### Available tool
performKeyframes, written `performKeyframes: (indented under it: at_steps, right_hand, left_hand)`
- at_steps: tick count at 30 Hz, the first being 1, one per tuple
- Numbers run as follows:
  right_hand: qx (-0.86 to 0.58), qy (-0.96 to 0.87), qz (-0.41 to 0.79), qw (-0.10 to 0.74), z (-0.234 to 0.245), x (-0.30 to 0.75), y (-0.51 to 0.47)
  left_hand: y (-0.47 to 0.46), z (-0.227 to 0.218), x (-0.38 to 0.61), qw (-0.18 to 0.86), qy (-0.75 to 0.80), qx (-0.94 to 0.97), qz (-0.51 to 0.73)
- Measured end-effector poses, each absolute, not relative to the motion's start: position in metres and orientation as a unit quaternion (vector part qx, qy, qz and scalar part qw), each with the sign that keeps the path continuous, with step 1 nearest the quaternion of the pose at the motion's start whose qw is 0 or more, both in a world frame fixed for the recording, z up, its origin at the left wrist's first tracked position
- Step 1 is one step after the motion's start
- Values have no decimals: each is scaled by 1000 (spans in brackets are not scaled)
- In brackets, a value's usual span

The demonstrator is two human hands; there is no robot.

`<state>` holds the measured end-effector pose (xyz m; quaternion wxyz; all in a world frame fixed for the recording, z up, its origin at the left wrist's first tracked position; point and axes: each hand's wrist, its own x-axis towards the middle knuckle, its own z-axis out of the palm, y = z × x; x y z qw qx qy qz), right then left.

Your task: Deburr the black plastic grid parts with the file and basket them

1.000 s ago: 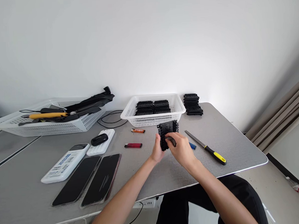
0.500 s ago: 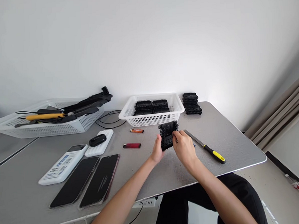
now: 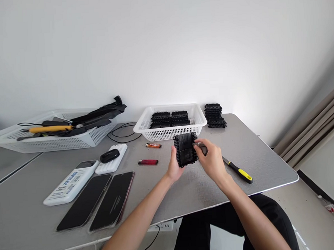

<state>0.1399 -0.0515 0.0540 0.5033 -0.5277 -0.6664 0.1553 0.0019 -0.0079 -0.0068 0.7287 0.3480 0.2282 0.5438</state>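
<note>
Just in front of the white basket, my left hand (image 3: pixel 175 165) grips a black plastic rectangular part (image 3: pixel 186 149) by its left side, with the thumb up along the edge. The part is held up off the table, its ribbed toothed edges at the sides and a flatter panelled face toward me. My right hand (image 3: pixel 212 158) is closed at the part's right edge, thumb and forefinger pinching a small grey, metal-looking tool (image 3: pixel 201 145) against it. Most of that tool is hidden by the fingers. A file with a black-and-yellow handle (image 3: pixel 241 173) lies behind this hand, its blade mostly covered.
Similar black parts lie in the white basket (image 3: pixel 170 133), and more form a stack (image 3: pixel 214 115) to its right. An orange lighter (image 3: pixel 153 145), a red lighter (image 3: pixel 148 162), phones (image 3: pixel 112 202), power banks (image 3: pixel 71 184) and another basket (image 3: pixel 58 145) of tools occupy the left.
The black part has turned so its flatter face now shows, shifting slightly left. My right hand has moved a little right, and the grey tool between its fingers has come into view.
</note>
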Motion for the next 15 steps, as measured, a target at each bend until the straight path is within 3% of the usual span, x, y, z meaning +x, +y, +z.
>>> performKeyframes:
  at_steps: [5, 15]
  right_hand:
    - [-521, -667, 112, 522, 61, 146, -53]
    - [-431, -763, -35, 480, 47, 152, -40]
  left_hand:
    - [-11, -12, 4, 759, 229, 366, 488]
    - [-21, -21, 17, 777, 182, 402, 450]
